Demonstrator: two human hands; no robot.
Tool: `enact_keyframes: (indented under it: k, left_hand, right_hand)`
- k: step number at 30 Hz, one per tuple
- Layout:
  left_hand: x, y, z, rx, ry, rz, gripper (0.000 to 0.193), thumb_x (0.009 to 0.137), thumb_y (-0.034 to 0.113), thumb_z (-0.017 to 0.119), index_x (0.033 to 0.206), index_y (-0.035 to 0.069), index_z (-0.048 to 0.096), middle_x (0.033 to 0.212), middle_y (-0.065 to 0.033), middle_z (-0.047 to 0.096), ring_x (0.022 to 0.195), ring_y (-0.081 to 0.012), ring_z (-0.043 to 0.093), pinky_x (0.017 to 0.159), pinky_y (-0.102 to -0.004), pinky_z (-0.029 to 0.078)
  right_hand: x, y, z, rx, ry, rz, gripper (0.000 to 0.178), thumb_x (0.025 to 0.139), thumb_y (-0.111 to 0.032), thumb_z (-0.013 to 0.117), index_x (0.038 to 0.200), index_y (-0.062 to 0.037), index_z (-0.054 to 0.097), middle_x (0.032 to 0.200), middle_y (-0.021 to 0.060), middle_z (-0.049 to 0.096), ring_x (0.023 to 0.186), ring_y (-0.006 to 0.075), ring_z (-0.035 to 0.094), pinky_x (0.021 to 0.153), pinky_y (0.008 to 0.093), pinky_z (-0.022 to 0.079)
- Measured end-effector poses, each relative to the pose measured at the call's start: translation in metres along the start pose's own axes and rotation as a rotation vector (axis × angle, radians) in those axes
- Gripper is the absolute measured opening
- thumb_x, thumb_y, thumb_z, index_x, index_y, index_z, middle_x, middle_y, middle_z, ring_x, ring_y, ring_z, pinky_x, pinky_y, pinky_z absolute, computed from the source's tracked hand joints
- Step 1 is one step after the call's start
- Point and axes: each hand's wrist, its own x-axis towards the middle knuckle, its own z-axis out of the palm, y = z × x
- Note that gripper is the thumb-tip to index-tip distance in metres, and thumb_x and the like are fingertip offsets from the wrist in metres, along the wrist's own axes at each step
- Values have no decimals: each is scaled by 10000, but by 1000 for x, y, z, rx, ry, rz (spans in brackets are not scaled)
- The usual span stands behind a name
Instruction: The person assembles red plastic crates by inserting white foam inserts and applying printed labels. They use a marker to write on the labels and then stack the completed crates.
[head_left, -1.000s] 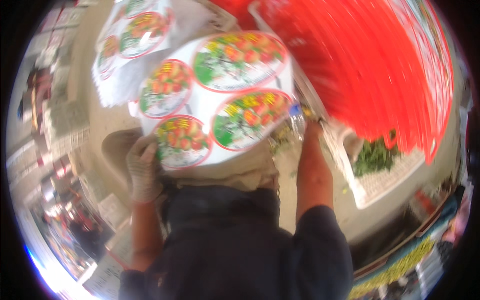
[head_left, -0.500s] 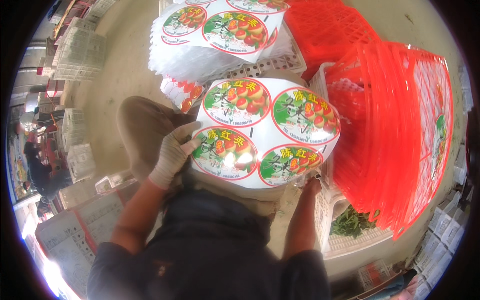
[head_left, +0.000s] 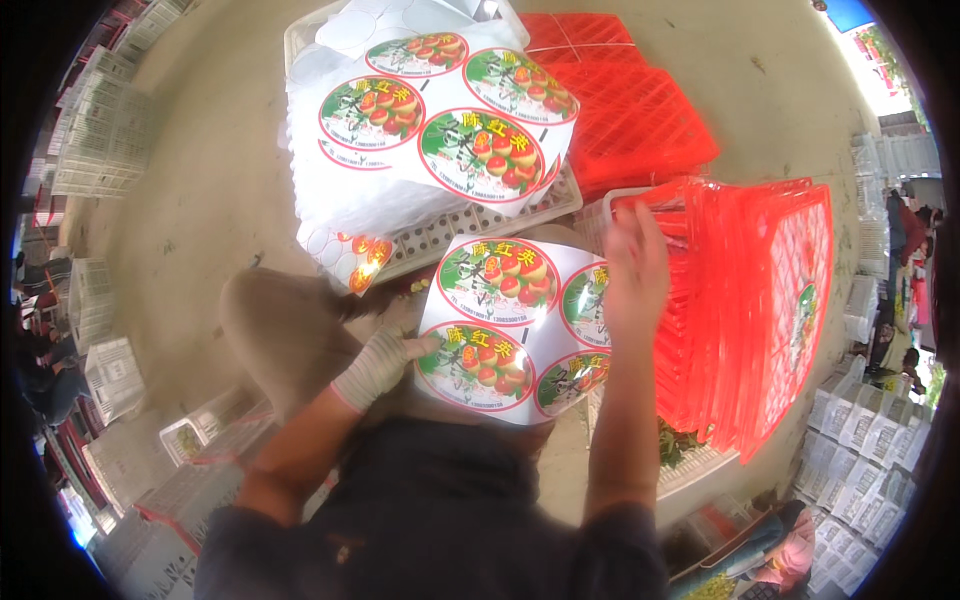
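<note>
My left hand (head_left: pixel 378 368), in a pale glove that leaves the fingertips bare, pinches the left edge of a sheet of round stickers (head_left: pixel 535 332) between thumb and fingers. The white sheet lies over my lap; its red-rimmed stickers show fruit on green and white. My bare right hand (head_left: pixel 637 275) is raised over the sheet's right side, hiding part of it. Its fingers look stretched out, though blurred, beside the stacked red plastic baskets (head_left: pixel 745 310). I see nothing held in it.
Ahead, a pile of sticker sheets (head_left: pixel 440 110) on white netting rests on a pale crate (head_left: pixel 430 235). More red baskets (head_left: pixel 620 110) stand behind to the right. Green leaves (head_left: pixel 676 445) lie in a white crate at my right. Stacked white crates (head_left: pixel 868 420) line the right side; people are farther off.
My right hand has risen from the sheet's lower right corner to above its right side. The view has shifted, and my left hand still grips the sheet.
</note>
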Motion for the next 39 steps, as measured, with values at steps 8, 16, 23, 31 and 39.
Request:
enact_keyframes:
  k: [8, 16, 23, 31, 39]
  left_hand:
    - [7, 23, -10, 5, -141, -206, 478, 878, 143, 707, 1295, -60, 594, 1174, -121, 667, 1084, -198, 601, 990, -334, 449]
    - [10, 15, -18, -52, -183, -179, 450, 887, 118, 709, 1296, -40, 606, 1158, -116, 685, 1064, -210, 625, 998, -336, 461]
    - [16, 8, -28, -914, -193, -362, 456, 876, 65, 740, 1308, 11, 604, 1155, -88, 692, 1024, -147, 634, 893, -310, 534]
    - [20, -11, -19, -174, -114, -115, 290, 932, 180, 677, 1117, -42, 693, 947, -55, 746, 843, -77, 667, 774, -262, 542]
    - [20, -10, -17, -441, -86, 1, 593, 998, 483, 538, 1339, 0, 579, 1335, -105, 619, 1210, -172, 578, 1043, -344, 439]
  right_hand:
    - [90, 33, 89, -60, -62, 458, 379, 828, -172, 805, 1093, 48, 650, 949, 112, 709, 768, 165, 685, 666, 301, 540]
    - [65, 4, 44, -140, -72, 258, 236, 948, -91, 653, 1120, 71, 653, 948, 114, 709, 835, 153, 696, 723, 293, 567]
    - [-15, -29, -112, -252, -81, 468, 100, 958, -46, 588, 995, 38, 627, 912, 110, 696, 759, 147, 670, 642, 289, 516]
    - [-100, 3, -163, -320, -236, 735, 221, 948, -160, 646, 1096, 3, 642, 924, 71, 715, 766, 112, 655, 677, 254, 484]
    - [-104, 42, -161, -171, -107, 626, 600, 956, -279, 682, 1422, 24, 456, 1330, 150, 578, 1205, 191, 573, 987, 322, 472]
